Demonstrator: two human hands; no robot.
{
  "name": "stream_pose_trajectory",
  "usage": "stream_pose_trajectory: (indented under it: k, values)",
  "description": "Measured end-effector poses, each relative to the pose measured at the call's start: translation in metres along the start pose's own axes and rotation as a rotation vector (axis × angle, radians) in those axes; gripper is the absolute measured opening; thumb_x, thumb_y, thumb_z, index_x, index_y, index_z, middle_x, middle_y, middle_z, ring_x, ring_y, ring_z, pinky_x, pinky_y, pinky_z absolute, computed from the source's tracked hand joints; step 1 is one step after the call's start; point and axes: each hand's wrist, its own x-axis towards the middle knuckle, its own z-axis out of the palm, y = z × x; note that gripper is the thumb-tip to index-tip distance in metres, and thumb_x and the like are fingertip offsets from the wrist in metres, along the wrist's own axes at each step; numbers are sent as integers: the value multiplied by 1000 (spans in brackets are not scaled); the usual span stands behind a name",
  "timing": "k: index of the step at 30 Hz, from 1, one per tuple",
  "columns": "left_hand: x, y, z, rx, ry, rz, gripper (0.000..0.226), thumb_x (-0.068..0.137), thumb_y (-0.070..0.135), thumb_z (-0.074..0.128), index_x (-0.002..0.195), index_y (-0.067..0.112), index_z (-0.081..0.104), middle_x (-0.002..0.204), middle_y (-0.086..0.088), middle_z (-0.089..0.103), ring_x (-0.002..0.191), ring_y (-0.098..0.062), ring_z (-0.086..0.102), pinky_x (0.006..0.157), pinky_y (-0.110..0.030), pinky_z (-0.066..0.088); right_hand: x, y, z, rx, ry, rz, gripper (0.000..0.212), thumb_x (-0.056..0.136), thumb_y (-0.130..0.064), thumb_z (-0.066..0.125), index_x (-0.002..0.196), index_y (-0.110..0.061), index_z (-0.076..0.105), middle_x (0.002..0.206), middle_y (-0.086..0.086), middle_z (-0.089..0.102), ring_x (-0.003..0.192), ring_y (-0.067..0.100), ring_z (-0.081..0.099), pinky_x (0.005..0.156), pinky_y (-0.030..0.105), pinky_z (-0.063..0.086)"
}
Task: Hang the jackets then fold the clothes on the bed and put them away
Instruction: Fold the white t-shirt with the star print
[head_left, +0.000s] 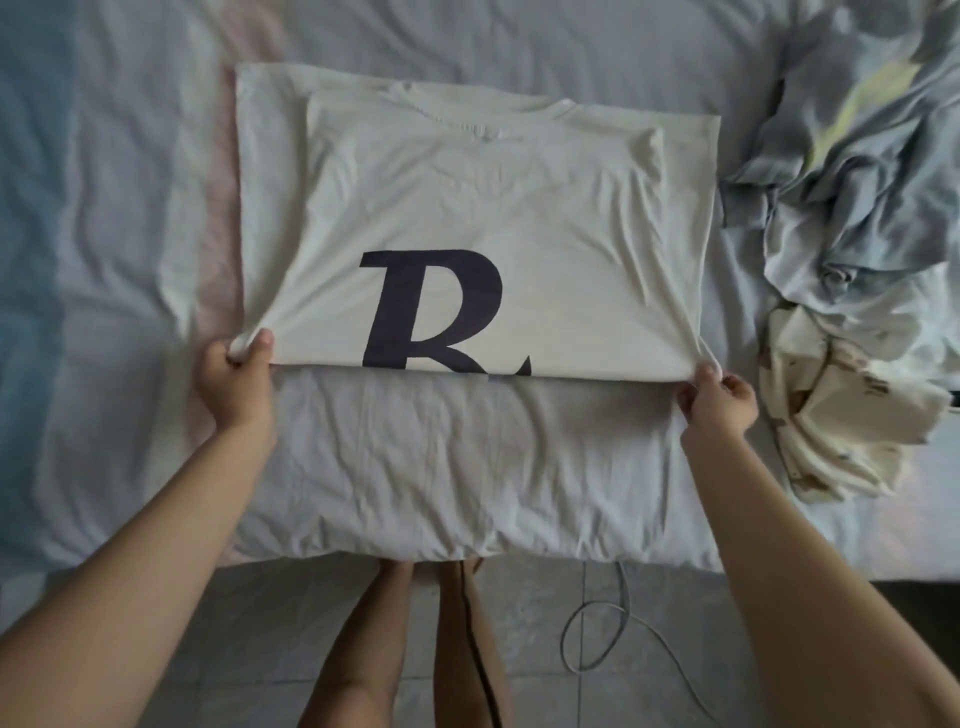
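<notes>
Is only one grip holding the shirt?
No, the left grip and the right grip each pinch a near corner of the shirt.

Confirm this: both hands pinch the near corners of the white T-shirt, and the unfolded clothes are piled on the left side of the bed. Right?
Not quite. The head view shows the unfolded clothes piled on the right side of the bed, not the left. The left hand and right hand do each pinch a near corner of the white T-shirt.
</notes>
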Motion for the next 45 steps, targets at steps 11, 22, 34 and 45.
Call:
stream_pose_trajectory:
  k: [11, 22, 34, 45]
  values:
    - [8, -6, -15, -421, -163, -300, 19, 96, 7, 52, 82, 20, 55, 60, 13, 66, 55, 3, 62, 61, -12, 53, -39, 0, 26, 258, -129, 297, 11, 88, -16, 66, 89, -19, 56, 90, -1, 62, 66, 8, 61, 49, 20, 50]
    - [13, 3, -37, -400, -305, -215, 22, 94, 2, 52, 85, 22, 50, 81, -1, 56, 51, 1, 60, 56, -13, 51, -223, -5, 139, -32, -516, -829, 18, 85, -8, 47, 84, -6, 64, 69, -4, 36, 59, 5, 38, 61, 27, 31]
    - [22, -10, -37, -117, -391, 128, 26, 84, -6, 61, 95, 18, 57, 85, 7, 59, 72, 6, 55, 74, -15, 47, -281, 119, 196, -818, -915, -1323, 54, 77, -10, 52, 130, -20, 58, 109, 8, 67, 93, 30, 64, 82, 37, 43]
    - [20, 0, -40, -170, -311, -18, 24, 80, -2, 68, 76, 17, 55, 73, 0, 59, 66, -8, 58, 68, -29, 52, -296, 82, 186, -553, -827, -1208, 45, 85, -14, 41, 123, -18, 64, 75, -6, 46, 60, 15, 45, 67, 34, 44]
